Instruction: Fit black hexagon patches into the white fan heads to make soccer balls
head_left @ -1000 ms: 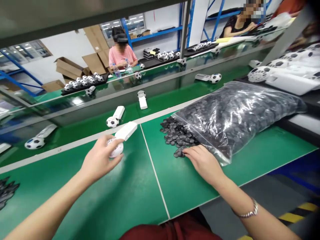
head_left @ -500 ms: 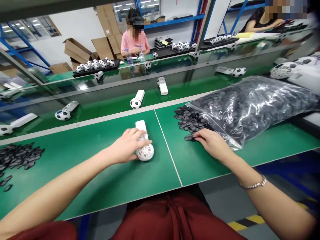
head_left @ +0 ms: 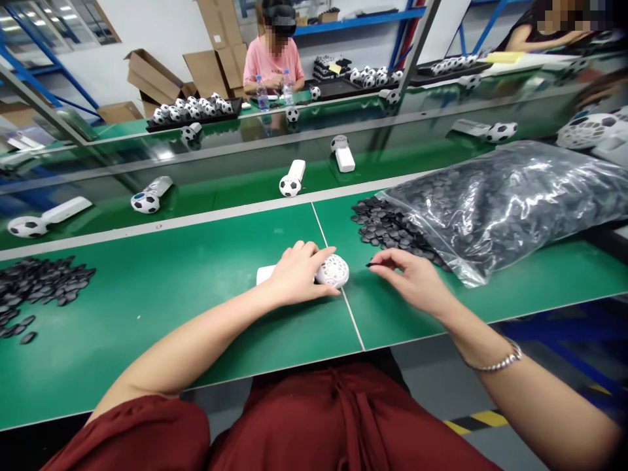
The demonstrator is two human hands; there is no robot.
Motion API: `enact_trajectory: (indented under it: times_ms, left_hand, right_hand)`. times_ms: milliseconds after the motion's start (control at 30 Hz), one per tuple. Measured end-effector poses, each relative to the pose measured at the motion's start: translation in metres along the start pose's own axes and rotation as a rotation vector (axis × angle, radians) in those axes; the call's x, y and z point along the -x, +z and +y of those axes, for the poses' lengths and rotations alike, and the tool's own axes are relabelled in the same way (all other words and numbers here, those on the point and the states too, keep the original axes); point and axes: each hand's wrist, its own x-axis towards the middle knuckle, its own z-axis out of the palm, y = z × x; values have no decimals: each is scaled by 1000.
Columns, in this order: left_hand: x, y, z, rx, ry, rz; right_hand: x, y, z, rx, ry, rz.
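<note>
My left hand (head_left: 301, 273) is wrapped over a white handheld fan (head_left: 334, 271) with a round openwork head. The fan lies on the green table, its head pointing right and its handle to the left, partly hidden under my palm. Between thumb and fingertips my right hand (head_left: 409, 278) pinches a small black piece (head_left: 371, 264), just right of the fan head. Behind that hand spreads a pile of black pieces (head_left: 387, 226), spilling from a clear plastic bag (head_left: 500, 203) full of them.
Another heap of black pieces (head_left: 44, 288) lies on the left of the table. Beyond the table edge, a green conveyor (head_left: 220, 196) carries several white fans with football-patterned heads (head_left: 290, 186). Across it, a person in pink (head_left: 275, 62) sits near a tray of football-patterned heads (head_left: 191, 111).
My left hand has turned the fan, so its head now points right instead of toward me, and shifted it rightward. My right hand has lifted a black piece from the pile.
</note>
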Motion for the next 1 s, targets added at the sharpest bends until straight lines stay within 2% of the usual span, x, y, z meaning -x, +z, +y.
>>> enact_trajectory:
  times_ms: [133, 233, 400, 500, 633, 833, 1000]
  left_hand:
    - [1, -1, -2, 136, -56, -37]
    - [3, 0, -1, 254, -100, -86]
    - [7, 2, 3, 268, -132, -47]
    - [9, 2, 5, 265, -140, -21]
    - [10, 3, 4, 256, -124, 5]
    - [9, 4, 4, 251, -113, 15]
    - [10, 5, 6, 223, -107, 30]
  right_hand:
    - [7, 11, -24, -46, -112, -107]
    - [10, 19, -33, -31, -199, -135]
    - [10, 26, -40, 67, -280, -151]
    - [7, 27, -40, 36, -255, -135]
    - [2, 29, -36, -82, -130, -60]
    - [3, 37, -26, -364, -5, -158]
    - [7, 43, -27, -402, -5, -132]
